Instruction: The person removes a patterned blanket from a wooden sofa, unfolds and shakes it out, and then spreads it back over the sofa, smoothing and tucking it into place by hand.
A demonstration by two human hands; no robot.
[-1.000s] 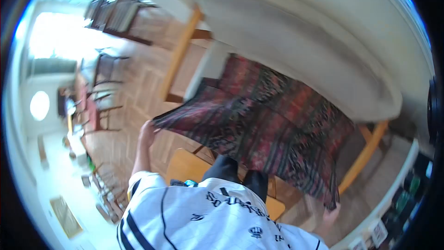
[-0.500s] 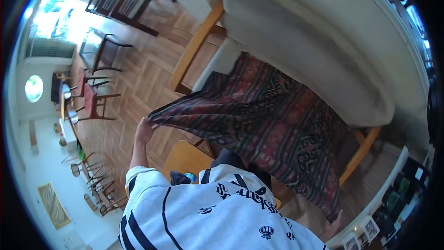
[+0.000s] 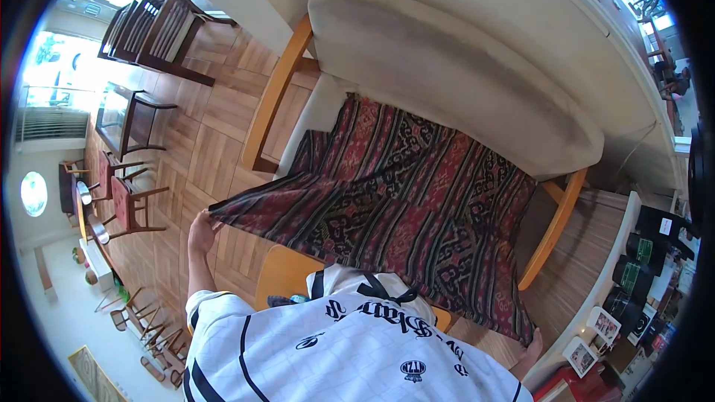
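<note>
A dark red and black patterned cloth (image 3: 417,193) is stretched wide between my two hands. Its far part lies over the seat of a pale sofa (image 3: 454,82) with wooden arms. At the left, my left hand (image 3: 202,232) pinches one near corner of the cloth. My right hand (image 3: 532,348), low on the right, grips the other near corner, its fingers partly hidden. The near edge of the cloth hangs in front of my white shirt (image 3: 328,342), above a wooden chair (image 3: 279,272).
Wooden sofa arms (image 3: 281,97) stand at both sides of the cloth. A dark slatted piece of furniture (image 3: 167,33), a glass-topped table (image 3: 115,115) and red-seated chairs (image 3: 123,205) are at the left. A shelf with framed pictures (image 3: 581,357) is at the lower right.
The view has shifted and become sharper. The cloth is spread wider and flatter, with fewer folds on the left. Both hands keep hold of its corners.
</note>
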